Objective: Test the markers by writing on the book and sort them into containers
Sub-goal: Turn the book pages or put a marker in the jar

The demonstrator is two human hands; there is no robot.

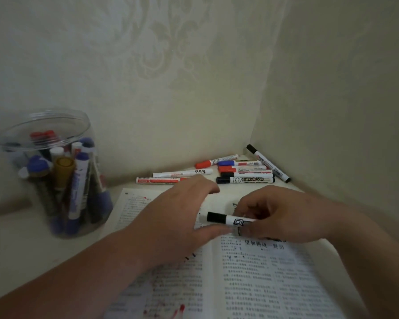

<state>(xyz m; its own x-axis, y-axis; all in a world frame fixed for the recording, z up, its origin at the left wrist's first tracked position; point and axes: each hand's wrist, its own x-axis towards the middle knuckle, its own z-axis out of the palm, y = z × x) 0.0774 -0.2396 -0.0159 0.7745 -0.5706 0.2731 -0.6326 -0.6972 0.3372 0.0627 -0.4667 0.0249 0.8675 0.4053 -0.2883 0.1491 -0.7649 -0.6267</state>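
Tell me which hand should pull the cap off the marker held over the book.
Left. The right hand grips the black-capped marker by its barrel, and the cap points toward the left hand, which is open and holds nothing, its fingers close beside the cap.

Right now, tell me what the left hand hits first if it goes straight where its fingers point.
Probably the black-capped WHITEBOARD marker lying on the table just beyond the left hand; depth is unclear.

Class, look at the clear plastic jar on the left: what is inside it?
The clear round plastic jar holds standing markers: blue-capped, red-capped and one gold-capped marker. The front ones cover those behind, so the full count cannot be told.
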